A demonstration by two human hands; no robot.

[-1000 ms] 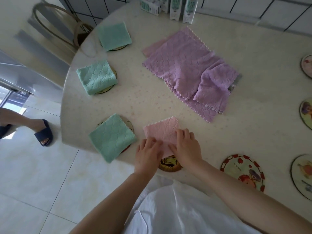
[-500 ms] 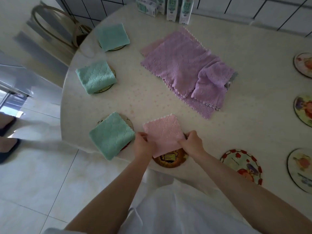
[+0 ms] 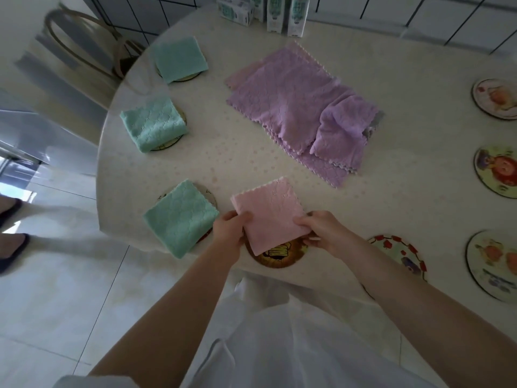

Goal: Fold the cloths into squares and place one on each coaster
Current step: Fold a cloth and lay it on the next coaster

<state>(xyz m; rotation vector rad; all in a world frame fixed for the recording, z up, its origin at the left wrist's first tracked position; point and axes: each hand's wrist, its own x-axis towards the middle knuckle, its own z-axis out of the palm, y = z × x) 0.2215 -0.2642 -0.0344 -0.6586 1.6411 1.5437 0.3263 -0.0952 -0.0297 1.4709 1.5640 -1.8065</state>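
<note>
A pink cloth (image 3: 270, 212) folded into a square sits at the table's near edge, its near corner over a brown round coaster (image 3: 278, 254). My left hand (image 3: 230, 229) grips its left edge and my right hand (image 3: 321, 231) grips its right edge. Three folded green cloths (image 3: 180, 219) (image 3: 152, 123) (image 3: 180, 58) each lie on a coaster along the left rim. A pile of unfolded purple cloths (image 3: 296, 107) lies mid-table. Bare picture coasters (image 3: 400, 254) (image 3: 492, 264) (image 3: 496, 170) (image 3: 495, 98) line the right side.
Several cartons (image 3: 282, 12) stand at the table's far edge by the tiled wall. A chair (image 3: 81, 46) stands at the far left. Another person's feet in dark slippers (image 3: 11, 247) are on the tiled floor at the left. The round table (image 3: 195, 163) has a pale speckled cover.
My hands went from pressing flat on the pink cloth to gripping its two side edges. The cloth now lies partly over the brown coaster. The feet on the floor moved left.
</note>
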